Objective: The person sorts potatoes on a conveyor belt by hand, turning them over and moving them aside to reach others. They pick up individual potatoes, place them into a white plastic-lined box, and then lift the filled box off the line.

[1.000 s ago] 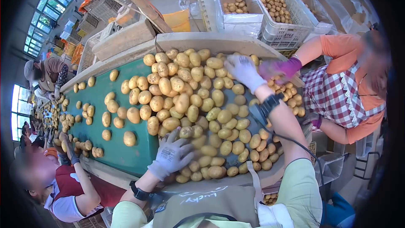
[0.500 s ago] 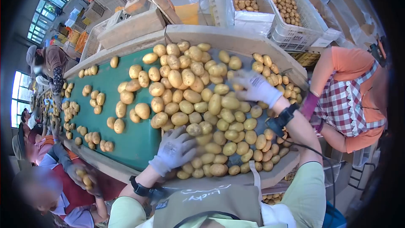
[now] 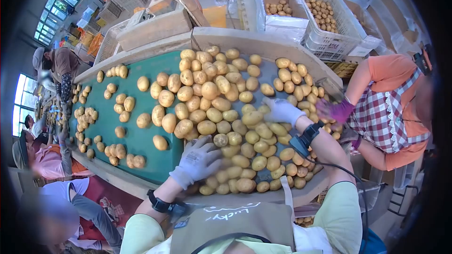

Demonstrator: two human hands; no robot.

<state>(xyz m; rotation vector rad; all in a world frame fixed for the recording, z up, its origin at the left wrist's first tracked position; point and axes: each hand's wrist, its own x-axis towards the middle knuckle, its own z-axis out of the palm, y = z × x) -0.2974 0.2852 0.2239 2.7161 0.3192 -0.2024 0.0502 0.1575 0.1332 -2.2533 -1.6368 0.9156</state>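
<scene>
Many yellow potatoes [image 3: 215,116] are heaped where a green conveyor belt [image 3: 148,162] meets a grey sorting surface [image 3: 266,71]. My left hand [image 3: 197,161], in a pale work glove, rests at the near side of the heap with fingers spread against the potatoes. Farther right, my right hand [image 3: 282,112], gloved alike, lies against potatoes in the middle of the heap, palm down. Its fingers reach left over them and are partly hard to see. Neither hand visibly lifts a potato.
A raised rim [image 3: 263,41] borders the surface. Beyond it stand a lined box [image 3: 279,20] and a white crate [image 3: 325,40] with potatoes. At right, a co-worker's purple glove [image 3: 335,109] reaches in; other people stand along the belt. A cable [image 3: 340,167] hangs from my right wrist.
My right hand has come nearer to me, with potatoes shifting around it. Potatoes on the belt have changed places. The right co-worker's purple glove now reaches over the potatoes.
</scene>
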